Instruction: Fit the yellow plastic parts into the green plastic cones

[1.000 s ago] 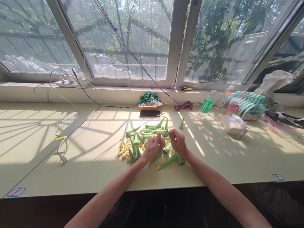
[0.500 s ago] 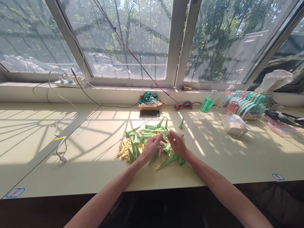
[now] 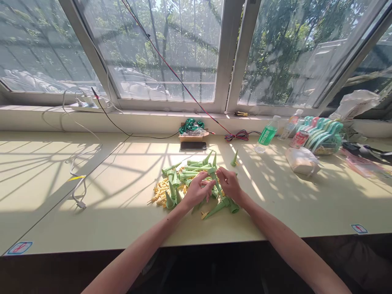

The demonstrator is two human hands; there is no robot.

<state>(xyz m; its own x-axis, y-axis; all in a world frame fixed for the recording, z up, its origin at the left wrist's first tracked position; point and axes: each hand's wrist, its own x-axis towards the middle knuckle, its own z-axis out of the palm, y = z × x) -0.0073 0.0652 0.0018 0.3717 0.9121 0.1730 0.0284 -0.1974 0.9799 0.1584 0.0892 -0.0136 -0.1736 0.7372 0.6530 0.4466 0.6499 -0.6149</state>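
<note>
My left hand (image 3: 196, 191) is over the front of a pile of green plastic cones (image 3: 172, 179) and small yellow plastic pieces (image 3: 161, 192). Its curved fingers and thumb meet a green cone (image 3: 214, 178), whose wide collar is up and whose narrow end slants down toward me. On the cone's other side, my right hand (image 3: 229, 184) pinches near the collar, its fingertips partly hidden. Just below the hands lies another green cone (image 3: 217, 207) with a yellow piece (image 3: 204, 214) by its tip. One green cone (image 3: 234, 158) stands upright apart from the pile.
Behind the pile are a black phone (image 3: 193, 145) and a small cardboard box (image 3: 193, 138). A green-labelled bottle (image 3: 267, 136), a can (image 3: 299, 139) and a white block-shaped package (image 3: 301, 161) stand right. A grey cable (image 3: 80, 192) lies left. The table's front edge is near my forearms.
The green cone between my hands now shows more fully, turned with its tip down. My left fingers have spread slightly and my right hand has shifted a little right.
</note>
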